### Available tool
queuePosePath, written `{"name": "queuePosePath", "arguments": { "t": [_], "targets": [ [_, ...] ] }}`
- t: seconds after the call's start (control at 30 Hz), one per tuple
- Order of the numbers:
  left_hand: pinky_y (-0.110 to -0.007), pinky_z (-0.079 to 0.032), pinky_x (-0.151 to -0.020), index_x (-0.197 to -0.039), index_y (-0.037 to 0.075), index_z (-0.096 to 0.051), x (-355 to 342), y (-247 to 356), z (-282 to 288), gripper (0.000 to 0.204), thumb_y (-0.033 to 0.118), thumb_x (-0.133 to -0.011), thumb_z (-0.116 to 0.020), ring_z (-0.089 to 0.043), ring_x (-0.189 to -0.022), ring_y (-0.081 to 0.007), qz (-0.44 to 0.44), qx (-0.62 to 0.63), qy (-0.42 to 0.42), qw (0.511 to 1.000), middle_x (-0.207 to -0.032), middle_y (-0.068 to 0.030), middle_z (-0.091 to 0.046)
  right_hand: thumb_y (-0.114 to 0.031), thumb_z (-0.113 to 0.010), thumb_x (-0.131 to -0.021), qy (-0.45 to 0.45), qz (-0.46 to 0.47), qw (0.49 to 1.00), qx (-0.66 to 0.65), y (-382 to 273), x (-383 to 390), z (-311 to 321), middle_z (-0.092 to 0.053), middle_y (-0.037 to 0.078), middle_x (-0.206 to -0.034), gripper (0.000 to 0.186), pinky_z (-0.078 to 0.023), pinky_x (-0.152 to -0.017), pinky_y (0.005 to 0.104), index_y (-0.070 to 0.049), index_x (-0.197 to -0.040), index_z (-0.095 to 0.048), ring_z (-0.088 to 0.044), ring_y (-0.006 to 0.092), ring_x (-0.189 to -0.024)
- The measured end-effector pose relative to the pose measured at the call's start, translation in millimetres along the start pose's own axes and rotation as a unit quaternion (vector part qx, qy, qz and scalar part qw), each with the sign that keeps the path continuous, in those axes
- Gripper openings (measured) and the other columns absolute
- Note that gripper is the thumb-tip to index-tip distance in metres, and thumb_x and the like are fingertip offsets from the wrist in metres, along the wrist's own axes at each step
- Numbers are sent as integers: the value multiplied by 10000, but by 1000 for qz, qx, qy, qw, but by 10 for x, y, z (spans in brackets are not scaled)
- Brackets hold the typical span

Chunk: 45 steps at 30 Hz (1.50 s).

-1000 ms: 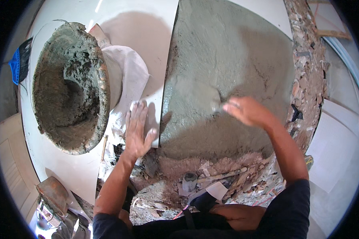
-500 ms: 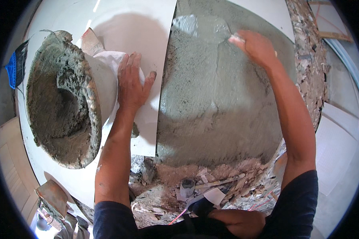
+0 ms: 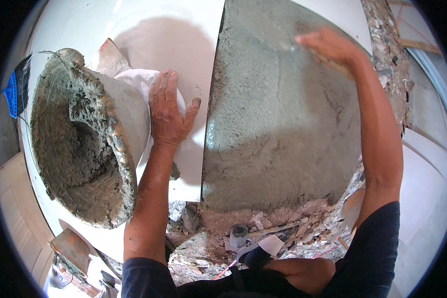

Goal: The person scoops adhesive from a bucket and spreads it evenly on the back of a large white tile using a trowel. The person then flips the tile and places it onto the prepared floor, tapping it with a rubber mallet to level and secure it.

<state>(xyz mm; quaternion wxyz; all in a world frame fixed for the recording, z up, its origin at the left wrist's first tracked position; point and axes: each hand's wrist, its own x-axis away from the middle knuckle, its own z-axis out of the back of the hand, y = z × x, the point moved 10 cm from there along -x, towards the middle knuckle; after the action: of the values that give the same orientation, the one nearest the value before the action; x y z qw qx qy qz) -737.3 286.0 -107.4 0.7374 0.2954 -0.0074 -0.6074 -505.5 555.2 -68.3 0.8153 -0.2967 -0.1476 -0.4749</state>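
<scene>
My left hand (image 3: 170, 107) lies flat with its fingers stretched out, pressing on a white cloth (image 3: 140, 78) on a large white tile (image 3: 196, 59). Close by on the left, a mortar-crusted bucket (image 3: 125, 99) leans with its mouth toward me and grey mortar (image 3: 64, 134) inside. Farther off to the right, my right hand (image 3: 333, 49) is closed round the handle of a trowel (image 3: 265, 35). Motion smears the trowel's blade, and the hand hides most of the handle. Beneath it spreads a bed of wet grey mortar (image 3: 268, 164), beside the tile's straight edge.
Broken rubble (image 3: 263, 218) borders the mortar on my side, with a small cup (image 3: 238, 233) on it. Another white tile (image 3: 340, 17) lies at the far right. A rusty metal container (image 3: 70, 247) stands lower left; a blue plastic object (image 3: 11, 97) is beyond the bucket.
My right hand has shifted to the right with the trowel, whose blade has turned and blurred. My left hand stays on the cloth. The whole view has shifted slightly.
</scene>
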Motion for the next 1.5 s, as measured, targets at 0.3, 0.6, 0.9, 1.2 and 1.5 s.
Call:
{"name": "queuePosePath", "arguments": {
  "t": [0.3, 0.6, 0.9, 1.2, 1.5],
  "targets": [
    [-528, -245, -1119, -1385, 3, -393, 41, 3, -18, 625, 345, -897, -582, -375, -1328, -403, -34, 0, 26, 999, -1362, -230, -461, -539, -512, -924, -123, 33, 992, 18, 135, 1691, -1126, -658, 222, -856, 560, -490, -751, 450, -7, -970, -681, -624, 379, -789],
    [-518, -237, -1121, -1361, -10, -410, 41, -52, -45, 583, 326, -913, -573, -391, -1318, -393, -27, 13, 44, 999, -1345, -243, -478, -464, -519, -939, -55, -216, 973, -52, 177, 3325, -1782, -659, 241, -959, 481, -490, -781, 486, -17, -1066, -642, -619, 438, -906],
    [-509, -271, -1106, -1323, -29, -452, 32, -80, -10, 534, 310, -925, -564, -425, -1283, -397, -30, 18, 75, 997, -1327, -243, -495, -298, -474, -955, 192, -171, 928, -271, -1327, 2248, -1877, -612, 288, -1066, 468, -496, -841, 511, -16, -1327, -441, -627, 440, -953],
    [-486, -320, -1081, -1288, -66, -478, 8, -121, -63, 492, 274, -939, -546, -454, -1247, -422, -42, 47, 66, 996, -1314, -281, -501, -334, -467, -959, 140, -327, 929, -99, -523, 3416, -2540, -609, 249, -1015, 538, -516, -754, 527, -135, -1444, -345, -646, 422, -857],
    [-456, -291, -1105, -1334, -62, -448, 9, -100, -239, 503, 286, -973, -485, -419, -1291, -396, -104, -111, 8, 988, -1373, -253, -469, -270, -454, -960, 145, -257, 948, -119, -688, 3108, -2215, -602, 241, -1016, 478, -549, -664, 524, -122, -1409, -385, -664, 420, -784]
  ]
}}
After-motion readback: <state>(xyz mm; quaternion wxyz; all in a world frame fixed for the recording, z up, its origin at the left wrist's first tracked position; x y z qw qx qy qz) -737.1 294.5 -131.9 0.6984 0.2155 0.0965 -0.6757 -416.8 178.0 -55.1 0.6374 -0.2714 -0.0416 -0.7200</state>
